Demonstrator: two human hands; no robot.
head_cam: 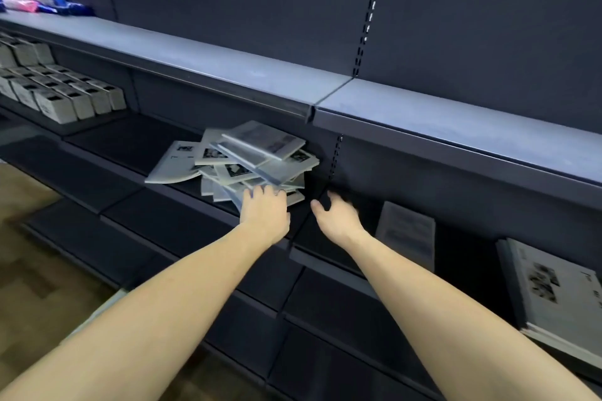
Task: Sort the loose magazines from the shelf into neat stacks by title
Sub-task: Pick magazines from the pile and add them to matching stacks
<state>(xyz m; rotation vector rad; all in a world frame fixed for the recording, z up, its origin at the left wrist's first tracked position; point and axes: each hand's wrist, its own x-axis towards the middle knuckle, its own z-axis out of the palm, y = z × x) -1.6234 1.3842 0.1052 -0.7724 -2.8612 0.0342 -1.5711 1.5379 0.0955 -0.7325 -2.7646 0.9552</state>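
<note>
1. I am watching the loose magazine pile, which is lying in a jumble on the dark middle shelf, covers pointing every way, just left of the slotted upright.
2. The left hand is reaching into the near edge of that pile; its fingers are lying close together with the tips touching the lowest magazines, though I cannot tell whether they are already gripping one.
3. The right hand is hovering just beside the pile, clear of it, thumb and fingers spread apart and holding nothing.
4. To the right, one grey magazine is lying flat on its own, and a larger magazine stack is sitting further right, so I judge the sorting is under way but mostly undone.
5. I judge the step in hand is picking the next magazine; the next move is calling for a firm pinch on a single copy, with the right hand steadying the pile so it is not sliding off.
</note>
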